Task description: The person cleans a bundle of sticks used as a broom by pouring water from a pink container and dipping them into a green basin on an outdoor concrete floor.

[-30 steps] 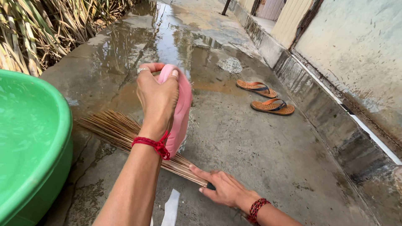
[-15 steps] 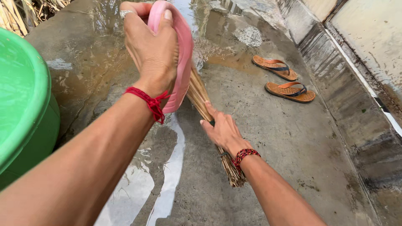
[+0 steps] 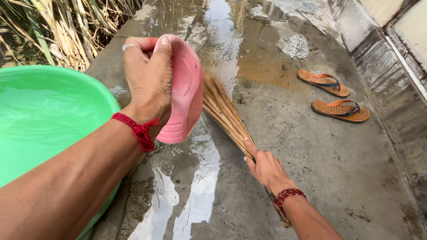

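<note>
Left hand (image 3: 149, 75) clenched around pink scoop (image 3: 182, 89) — thumb over the top rim, fingers wrapped behind, ring on one finger. Scoop held up off the ground, tilted, mouth turned away from camera, bottom edge hanging below the wrist. Red thread band (image 3: 135, 129) tied at that wrist.

Right hand (image 3: 266, 166) gripping stick broom (image 3: 224, 111) partway along the bundle — fingers closed round it. Bristle end fanned out ahead of the hand, passing just behind the scoop's lower edge; touching or not — cannot tell. Butt end of the bundle running back past the wrist, alongside the forearm. Red-and-dark beaded band (image 3: 287, 195) on that wrist.

Green tub (image 3: 109, 95) directly under and outboard of the left forearm, filled with water, rim just below the left wrist.

Wet concrete floor (image 3: 311, 178) under both hands. Streak of pooled water (image 3: 195, 186) between the two forearms, below the scoop. Larger muddy puddle (image 3: 231, 49) ahead of both hands, beyond the bristle tips.

Pair of orange flip-flops (image 3: 340, 100) ahead and outboard of the right hand, well apart from it, lying side by side, soles down, near the base of a low concrete kerb (image 3: 378, 62).

Dry cane stalks (image 3: 58, 31) ahead and outboard of the left hand, beyond the tub and the slab edge.
</note>
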